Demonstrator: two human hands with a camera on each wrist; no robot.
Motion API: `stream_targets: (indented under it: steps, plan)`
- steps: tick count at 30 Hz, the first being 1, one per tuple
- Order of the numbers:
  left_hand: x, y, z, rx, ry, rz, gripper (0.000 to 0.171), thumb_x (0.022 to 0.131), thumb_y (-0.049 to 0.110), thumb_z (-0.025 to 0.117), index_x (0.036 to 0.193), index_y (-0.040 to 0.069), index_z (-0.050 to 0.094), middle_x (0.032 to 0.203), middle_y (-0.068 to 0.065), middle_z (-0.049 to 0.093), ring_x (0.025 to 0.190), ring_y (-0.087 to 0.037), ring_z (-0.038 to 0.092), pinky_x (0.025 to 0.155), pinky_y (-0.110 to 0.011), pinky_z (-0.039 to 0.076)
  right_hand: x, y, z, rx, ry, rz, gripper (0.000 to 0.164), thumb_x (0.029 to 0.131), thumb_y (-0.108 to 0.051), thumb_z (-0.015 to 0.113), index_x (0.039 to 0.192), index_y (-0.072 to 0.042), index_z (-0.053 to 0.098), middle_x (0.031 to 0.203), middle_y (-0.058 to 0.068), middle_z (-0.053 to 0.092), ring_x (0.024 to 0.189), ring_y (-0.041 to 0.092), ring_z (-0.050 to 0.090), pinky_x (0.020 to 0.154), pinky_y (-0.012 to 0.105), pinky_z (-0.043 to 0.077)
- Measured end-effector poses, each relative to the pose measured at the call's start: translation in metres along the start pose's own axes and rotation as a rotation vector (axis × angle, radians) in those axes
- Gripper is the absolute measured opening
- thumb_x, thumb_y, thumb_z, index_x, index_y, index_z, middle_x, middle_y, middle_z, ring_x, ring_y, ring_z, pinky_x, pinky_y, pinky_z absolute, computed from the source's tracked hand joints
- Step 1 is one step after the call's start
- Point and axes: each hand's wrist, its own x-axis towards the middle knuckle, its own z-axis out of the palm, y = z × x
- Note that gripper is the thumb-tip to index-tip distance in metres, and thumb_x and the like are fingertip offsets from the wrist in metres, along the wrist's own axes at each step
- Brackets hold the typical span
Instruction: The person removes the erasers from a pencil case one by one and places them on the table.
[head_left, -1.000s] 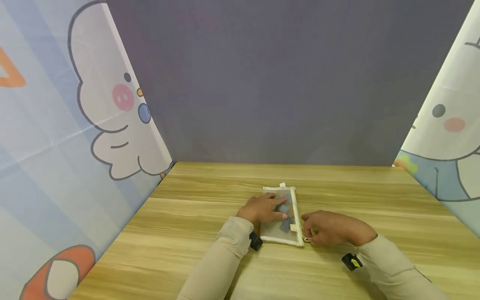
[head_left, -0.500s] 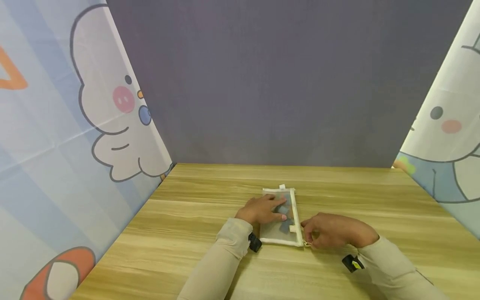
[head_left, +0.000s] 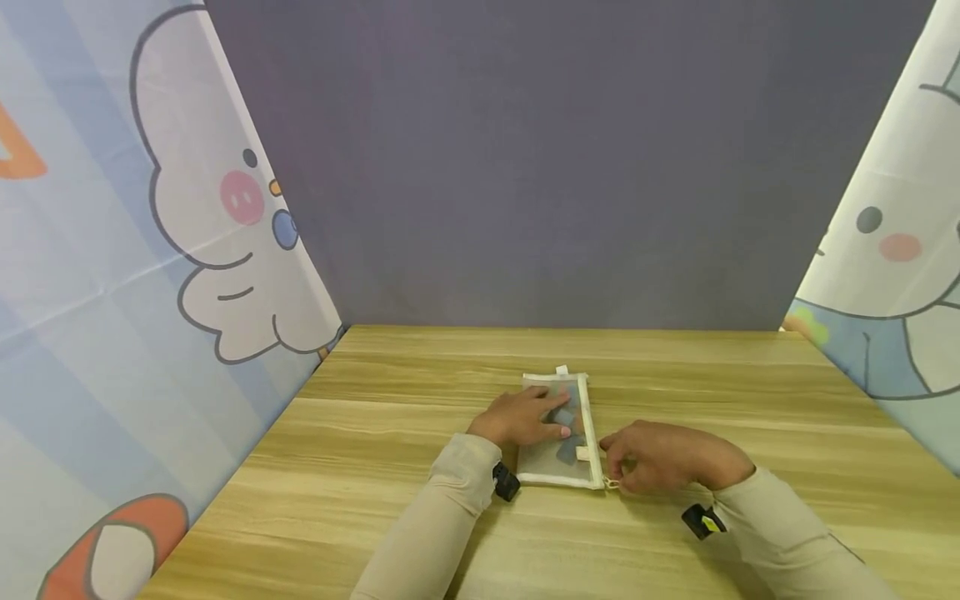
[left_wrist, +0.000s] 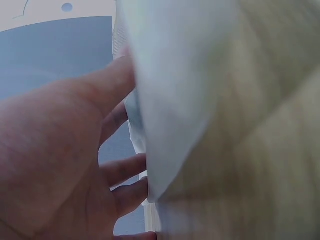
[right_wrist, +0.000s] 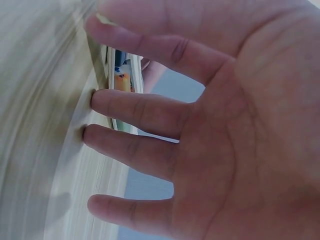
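Note:
A flat zip pouch (head_left: 551, 468) of see-through mesh with white edging lies on the wooden table. Dark blue and colourful flat pieces (head_left: 567, 450) show through it. My left hand (head_left: 517, 417) rests on the pouch with its fingers spread, pressing it down. At the pouch's near right corner, my right hand (head_left: 663, 454) pinches the pale looped zipper pull (head_left: 612, 483) between thumb and index finger. In the right wrist view, a sliver of the pull (right_wrist: 104, 19) shows between those fingertips, while the other fingers are stretched out, tips at the tabletop.
The wood-grain table (head_left: 420, 367) runs back to a dark grey panel (head_left: 510, 167). Cartoon-printed curtains stand at the left (head_left: 90, 333) and right (head_left: 885, 275). A small white tag (head_left: 562, 371) sticks out from the pouch's far edge.

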Motion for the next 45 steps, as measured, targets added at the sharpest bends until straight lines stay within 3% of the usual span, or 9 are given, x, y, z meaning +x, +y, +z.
stream_targets:
  steps: [23,25,28,32,39,45]
  plan:
    - [0.004,-0.005,0.003,0.002,0.007,0.037,0.068,0.098,0.065,0.046,0.159,0.04,0.027,0.165,0.0,0.023,0.148,-0.021,0.028,0.117,-0.057,0.023,0.003,0.006,-0.001,0.003,0.01,-0.016,0.015,0.091,-0.016,0.07,0.083,-0.029,0.072,0.134,0.021,0.06,0.121,0.042,0.058,0.086,0.041,0.055]
    - [0.003,-0.006,0.003,0.006,0.009,0.042,0.068,0.098,0.065,0.046,0.159,0.04,0.027,0.165,0.0,0.023,0.148,-0.021,0.028,0.117,-0.057,0.024,0.003,0.008,-0.001,-0.003,0.023,-0.028,0.015,0.092,-0.016,0.069,0.085,-0.029,0.072,0.132,0.017,0.062,0.121,0.04,0.059,0.088,0.044,0.055]
    - [0.003,-0.006,0.003,0.005,0.011,0.046,0.068,0.099,0.065,0.046,0.159,0.039,0.026,0.165,0.0,0.024,0.148,-0.02,0.028,0.116,-0.057,0.024,0.004,0.011,0.0,0.004,0.05,-0.03,0.014,0.092,-0.017,0.069,0.088,-0.03,0.072,0.119,0.001,0.068,0.107,0.024,0.065,0.084,0.038,0.054]
    - [0.003,-0.007,0.003,-0.002,0.016,0.044,0.068,0.098,0.065,0.047,0.159,0.04,0.027,0.164,0.0,0.025,0.148,-0.02,0.029,0.116,-0.057,0.024,0.006,0.016,0.001,0.013,0.102,-0.022,0.009,0.093,-0.02,0.07,0.097,-0.027,0.072,0.106,-0.013,0.067,0.095,0.01,0.062,0.08,0.036,0.052]
    - [0.003,-0.004,0.002,0.0,0.032,0.037,0.069,0.097,0.065,0.049,0.158,0.039,0.031,0.163,0.002,0.027,0.148,-0.017,0.029,0.116,-0.055,0.027,0.009,0.027,0.003,-0.007,0.191,-0.003,0.014,0.096,-0.021,0.068,0.108,-0.016,0.072,0.109,-0.005,0.066,0.097,0.017,0.062,0.079,0.039,0.053]
    - [0.003,-0.005,0.0,-0.028,0.039,0.034,0.069,0.096,0.065,0.052,0.157,0.038,0.034,0.162,0.002,0.03,0.147,-0.016,0.029,0.116,-0.056,0.026,0.015,0.036,0.007,-0.021,0.244,0.047,0.017,0.098,-0.022,0.066,0.112,-0.014,0.069,0.117,0.0,0.064,0.105,0.023,0.062,0.084,0.044,0.052]
